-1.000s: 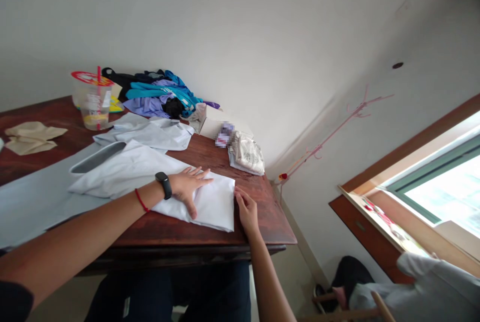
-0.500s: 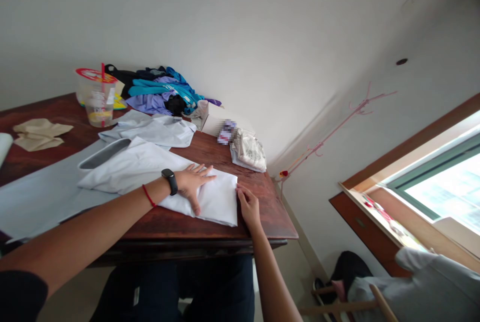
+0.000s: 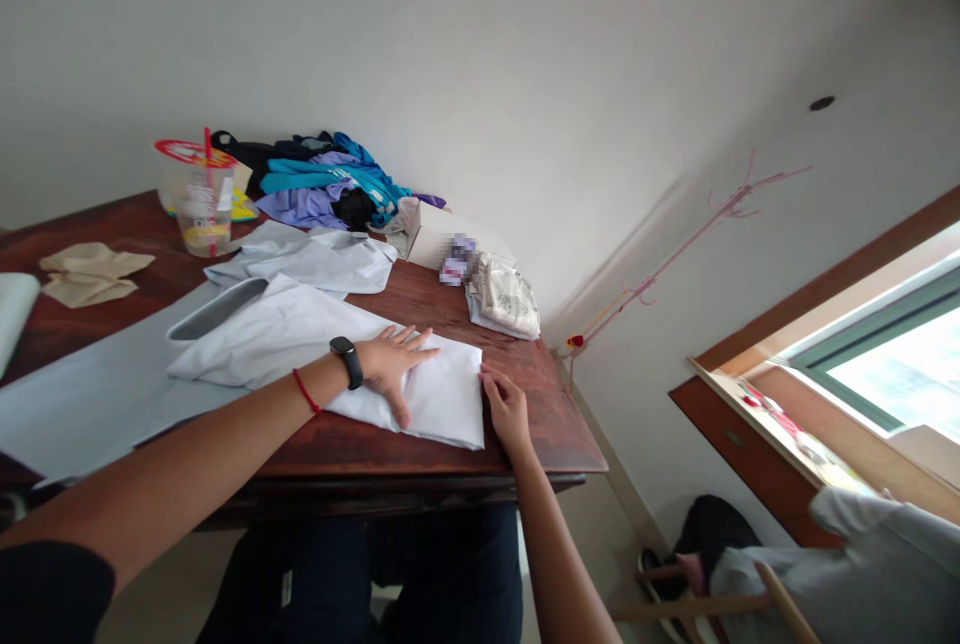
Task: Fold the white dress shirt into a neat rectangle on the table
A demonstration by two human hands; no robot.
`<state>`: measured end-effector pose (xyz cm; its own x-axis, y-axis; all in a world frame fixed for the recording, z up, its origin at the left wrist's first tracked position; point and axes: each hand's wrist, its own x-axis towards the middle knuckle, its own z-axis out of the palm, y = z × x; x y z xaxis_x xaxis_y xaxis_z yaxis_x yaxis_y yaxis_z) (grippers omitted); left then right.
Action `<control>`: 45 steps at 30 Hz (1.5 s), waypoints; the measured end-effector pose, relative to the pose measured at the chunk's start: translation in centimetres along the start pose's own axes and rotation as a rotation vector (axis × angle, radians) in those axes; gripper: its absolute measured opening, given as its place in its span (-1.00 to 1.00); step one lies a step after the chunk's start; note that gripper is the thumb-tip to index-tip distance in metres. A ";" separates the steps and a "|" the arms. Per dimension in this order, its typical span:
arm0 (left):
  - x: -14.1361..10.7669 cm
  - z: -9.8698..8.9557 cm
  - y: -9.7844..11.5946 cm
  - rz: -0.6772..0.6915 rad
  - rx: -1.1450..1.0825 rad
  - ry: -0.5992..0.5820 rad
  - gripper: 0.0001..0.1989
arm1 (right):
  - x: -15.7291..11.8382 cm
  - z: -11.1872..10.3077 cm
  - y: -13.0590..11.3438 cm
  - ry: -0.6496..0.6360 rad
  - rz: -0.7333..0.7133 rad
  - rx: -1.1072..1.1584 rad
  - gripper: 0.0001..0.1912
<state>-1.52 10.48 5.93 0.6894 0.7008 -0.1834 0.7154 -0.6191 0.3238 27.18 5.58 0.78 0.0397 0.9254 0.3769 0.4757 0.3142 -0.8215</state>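
A white garment (image 3: 442,389), partly folded, lies across the front of the table. Its right end makes a straight, flat edge, while the left part is loose and shows a grey inner opening. My left hand (image 3: 394,372) rests flat on the garment with its fingers spread. At the right edge, the thumb and fingers of my right hand (image 3: 508,412) are pinched together on the fabric. A pale blue-grey cloth (image 3: 97,384) spreads out beneath the garment to the left. Another light grey garment (image 3: 315,262) lies crumpled just behind.
The dark wooden table (image 3: 555,424) stands against a wall. At its back are a clothes pile (image 3: 322,184), a plastic cup with a straw (image 3: 206,209), a white box (image 3: 429,236) and a folded bundle (image 3: 508,296). A tan cloth (image 3: 94,269) lies left. A person in grey (image 3: 862,564) sits lower right.
The view has shifted slightly, so everything appears a little displaced. Both hands keep about the same place on the white garment.
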 end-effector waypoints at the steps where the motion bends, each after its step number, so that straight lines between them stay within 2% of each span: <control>1: 0.1 0.1 -0.2 0.005 0.006 -0.002 0.47 | 0.0 0.0 0.0 -0.002 0.002 0.002 -0.67; 7: 0.4 0.4 -0.8 0.005 0.036 -0.015 0.44 | 0.1 -0.1 0.0 -0.006 0.005 0.012 -0.69; 17: -0.1 -0.4 0.1 -0.018 0.027 -0.042 0.48 | 0.0 0.0 -0.3 -0.002 0.009 0.039 -0.67; 36: -0.1 -0.2 -0.1 -0.013 0.054 -0.048 0.52 | 0.3 0.2 0.3 0.034 0.022 0.130 -0.65; 40: -0.1 -0.2 -0.1 -0.013 0.061 -0.061 0.54 | 0.6 0.0 0.5 0.080 0.138 0.198 -0.64; 45: -0.2 -0.3 0.1 -0.025 0.063 -0.057 0.55 | 0.8 -0.6 -1.9 -0.042 0.528 0.322 -0.62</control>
<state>-1.62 10.42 6.22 0.6755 0.6961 -0.2435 0.7368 -0.6242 0.2596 26.87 5.63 2.88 0.1592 0.9790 -0.1275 0.1121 -0.1463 -0.9829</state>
